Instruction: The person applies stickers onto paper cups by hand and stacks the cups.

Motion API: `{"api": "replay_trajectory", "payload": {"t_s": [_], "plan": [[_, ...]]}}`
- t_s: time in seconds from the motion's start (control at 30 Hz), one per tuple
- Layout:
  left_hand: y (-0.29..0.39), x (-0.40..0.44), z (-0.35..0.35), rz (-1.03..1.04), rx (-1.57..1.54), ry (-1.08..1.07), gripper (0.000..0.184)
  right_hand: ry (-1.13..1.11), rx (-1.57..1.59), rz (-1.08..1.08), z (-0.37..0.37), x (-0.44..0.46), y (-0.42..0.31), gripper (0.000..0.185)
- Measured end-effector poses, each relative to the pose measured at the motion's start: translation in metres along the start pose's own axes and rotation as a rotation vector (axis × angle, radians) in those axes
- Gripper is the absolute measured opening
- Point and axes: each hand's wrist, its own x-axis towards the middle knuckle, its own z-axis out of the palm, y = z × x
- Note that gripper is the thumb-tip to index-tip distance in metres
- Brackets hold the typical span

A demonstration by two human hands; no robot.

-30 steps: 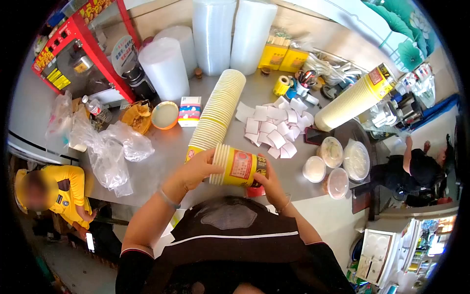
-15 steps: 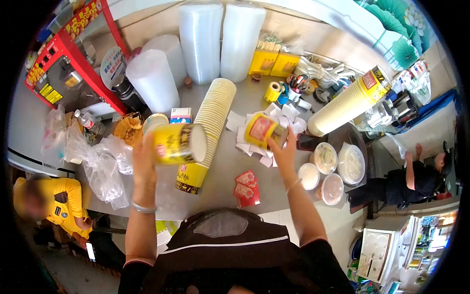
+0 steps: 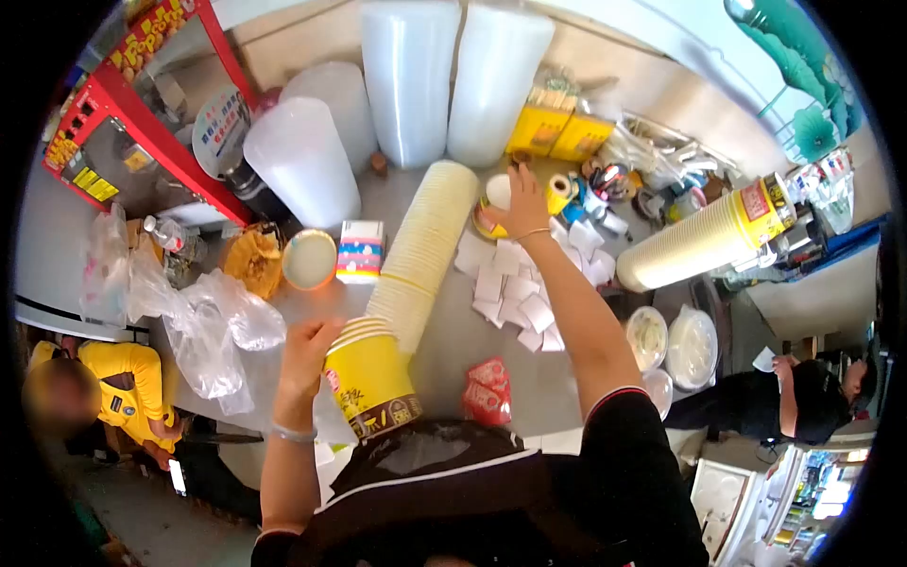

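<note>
My left hand (image 3: pixel 308 353) grips a short stack of yellow paper cups (image 3: pixel 370 380) by its rim end, close to my body. Farther out, my right hand (image 3: pixel 522 203) is around a single yellow cup (image 3: pixel 489 225), whose white opening faces up beside the fingers. Between my hands a long nested stack of cups (image 3: pixel 422 250) lies on the grey table (image 3: pixel 442 354). White paper slips (image 3: pixel 515 291) are scattered below my right hand. Red packets (image 3: pixel 487 389) lie near the table's front edge.
Plastic bags (image 3: pixel 222 331), an orange-rimmed bowl (image 3: pixel 309 260) and a tissue box (image 3: pixel 360 251) are at left. Wrapped white rolls (image 3: pixel 408 85) stand behind. Another cup stack (image 3: pixel 704 238) and lidded containers (image 3: pixel 693 348) are at right. A person in yellow (image 3: pixel 123 383) and one in black (image 3: pixel 814 402) are nearby.
My right hand has moved away from me with its cup, toward the tape rolls. My left hand has brought its cups down and closer to my body. The view has shifted slightly.
</note>
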Motion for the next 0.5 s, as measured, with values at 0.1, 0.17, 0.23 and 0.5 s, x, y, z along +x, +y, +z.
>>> {"api": "replay_trajectory", "payload": {"t_s": [0.1, 0.17, 0.23, 0.5], "plan": [[-0.001, 0.001, 0.025, -0.061, 0.065, -0.145, 0.023, 0.041, 0.361, 0.102, -0.053, -0.063, -0.036, 0.045], [-0.007, -0.002, 0.044, -0.115, 0.091, -0.233, 0.024, -0.223, 0.695, 0.368, -0.08, -0.139, -0.057, 0.031], [-0.014, -0.008, 0.053, -0.127, 0.184, -0.334, 0.025, -0.37, 0.662, 0.401, -0.086, -0.23, -0.074, 0.028], [-0.012, -0.032, 0.069, -0.157, 0.214, -0.51, 0.028, -0.312, 0.401, 0.393, -0.093, -0.339, -0.1, 0.038]]}}
